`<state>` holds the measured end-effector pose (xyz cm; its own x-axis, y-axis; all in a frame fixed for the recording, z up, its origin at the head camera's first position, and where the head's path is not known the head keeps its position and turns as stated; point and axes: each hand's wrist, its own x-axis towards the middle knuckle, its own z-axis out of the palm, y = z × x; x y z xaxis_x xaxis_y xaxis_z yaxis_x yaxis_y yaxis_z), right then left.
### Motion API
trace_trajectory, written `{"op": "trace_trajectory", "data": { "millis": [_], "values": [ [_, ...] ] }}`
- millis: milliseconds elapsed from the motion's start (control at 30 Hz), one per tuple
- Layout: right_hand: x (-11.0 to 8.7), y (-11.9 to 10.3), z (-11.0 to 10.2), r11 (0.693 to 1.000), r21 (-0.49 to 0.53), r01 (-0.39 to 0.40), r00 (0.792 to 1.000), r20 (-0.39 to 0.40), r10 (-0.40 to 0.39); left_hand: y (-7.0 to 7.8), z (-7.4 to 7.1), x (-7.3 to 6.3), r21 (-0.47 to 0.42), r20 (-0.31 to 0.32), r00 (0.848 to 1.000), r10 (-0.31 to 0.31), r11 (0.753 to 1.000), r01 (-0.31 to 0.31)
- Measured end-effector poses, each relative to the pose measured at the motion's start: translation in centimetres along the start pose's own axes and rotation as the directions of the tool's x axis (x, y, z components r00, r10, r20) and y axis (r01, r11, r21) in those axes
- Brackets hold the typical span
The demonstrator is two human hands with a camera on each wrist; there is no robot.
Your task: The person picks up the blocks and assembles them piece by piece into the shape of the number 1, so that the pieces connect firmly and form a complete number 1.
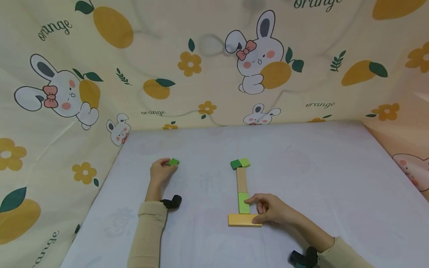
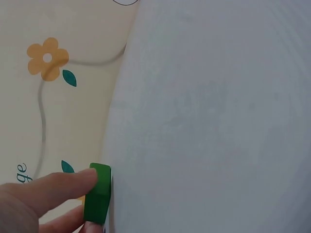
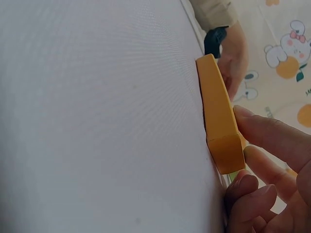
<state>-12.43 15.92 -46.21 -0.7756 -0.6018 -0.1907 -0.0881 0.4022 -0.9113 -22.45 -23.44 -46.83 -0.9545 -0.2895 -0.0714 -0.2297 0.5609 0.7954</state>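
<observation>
My left hand (image 1: 161,171) pinches a small green block (image 1: 174,162) between thumb and fingers at the table's left side. The left wrist view shows the same green block (image 2: 98,193) upright, a fingertip against its face. My right hand (image 1: 273,209) is at the near end of a row of blocks. Its thumb rests on the right end of a yellow block (image 1: 239,220) lying crosswise. The index finger reaches to the right edge of a light green block (image 1: 243,204), while the other fingers curl in. The yellow block (image 3: 216,107) appears close up in the right wrist view.
Beyond the light green block lies a tan block (image 1: 241,179) in line with it. A dark green block (image 1: 235,164) and a lime green block (image 1: 245,162) sit slantwise at its far end. A patterned cloth (image 1: 207,67) hangs behind the white table (image 1: 318,167).
</observation>
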Motion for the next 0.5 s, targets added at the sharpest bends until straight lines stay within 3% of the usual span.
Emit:
{"op": "trace_trajectory", "data": {
  "millis": [500],
  "values": [
    [0.04, 0.01, -0.04, 1.0, 0.006, -0.024, 1.0, -0.004, 0.024, -0.02, 0.12, 0.06, 0.037, -0.006, 0.999, 0.034, 0.999, -0.034]
  ]
}}
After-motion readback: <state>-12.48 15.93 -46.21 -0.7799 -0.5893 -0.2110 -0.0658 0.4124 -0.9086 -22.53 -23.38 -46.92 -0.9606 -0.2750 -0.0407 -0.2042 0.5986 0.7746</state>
